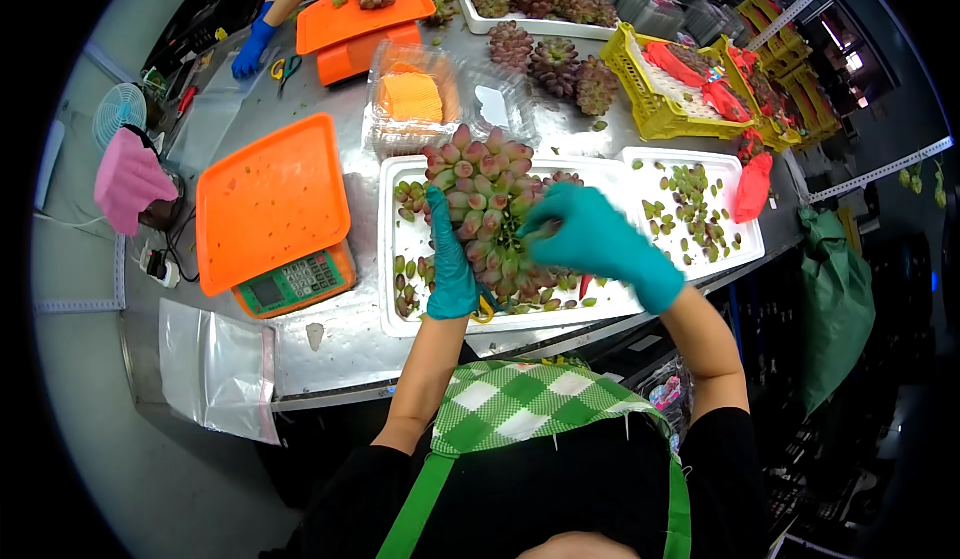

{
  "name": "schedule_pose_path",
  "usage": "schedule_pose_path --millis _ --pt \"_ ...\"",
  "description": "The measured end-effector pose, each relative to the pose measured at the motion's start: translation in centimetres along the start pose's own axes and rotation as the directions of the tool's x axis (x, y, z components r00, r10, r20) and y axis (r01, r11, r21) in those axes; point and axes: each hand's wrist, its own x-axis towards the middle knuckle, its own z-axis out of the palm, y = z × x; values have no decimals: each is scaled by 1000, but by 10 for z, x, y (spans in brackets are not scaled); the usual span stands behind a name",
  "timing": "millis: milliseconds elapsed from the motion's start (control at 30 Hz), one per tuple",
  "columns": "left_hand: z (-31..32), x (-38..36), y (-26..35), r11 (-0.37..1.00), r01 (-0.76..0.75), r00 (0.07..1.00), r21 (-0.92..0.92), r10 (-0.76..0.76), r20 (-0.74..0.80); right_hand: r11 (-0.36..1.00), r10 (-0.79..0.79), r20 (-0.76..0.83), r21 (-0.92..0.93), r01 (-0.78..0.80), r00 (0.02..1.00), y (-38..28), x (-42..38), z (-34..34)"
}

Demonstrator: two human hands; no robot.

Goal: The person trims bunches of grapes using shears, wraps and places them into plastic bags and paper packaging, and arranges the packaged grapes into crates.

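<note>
A large cluster of pink-green succulents (480, 189) is held above a white tray (393, 304). My left hand (450, 264), in a teal glove, supports the cluster from its left side, with the fingers partly hidden behind it. At the cluster's right side, my right hand (590, 239), also gloved, has its fingers bent together against the leaves. Whatever its fingertips pinch is too small to make out. Loose leaves lie in the tray around the cluster. Yellow scissor handles (484, 309) show beside my left hand, near a red handle (585, 285).
An orange scale (275, 199) stands left, another (365, 19) behind. Clear plastic boxes (410, 99) sit behind the tray. Right are a leaf-filled white tray (750, 244) and yellow crates (660, 119). Another person's blue-gloved hand (254, 51) is at the upper left.
</note>
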Motion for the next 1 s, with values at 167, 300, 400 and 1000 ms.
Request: schedule_pose_path --millis 167,300,400,1000 --pt "11 0 9 1000 -24 1000 -14 25 19 936 -267 -276 -303 180 923 20 -3 -22" --pt "14 -1 5 997 -69 998 24 69 -3 849 -395 -155 -437 296 906 -13 -1 16" --pt "8 0 -1 992 -87 996 94 89 -19 842 -318 -196 -508 181 928 -11 8 44" --pt "13 -17 5 998 8 997 64 -13 79 774 -556 -346 -546 319 756 -14 19 4"
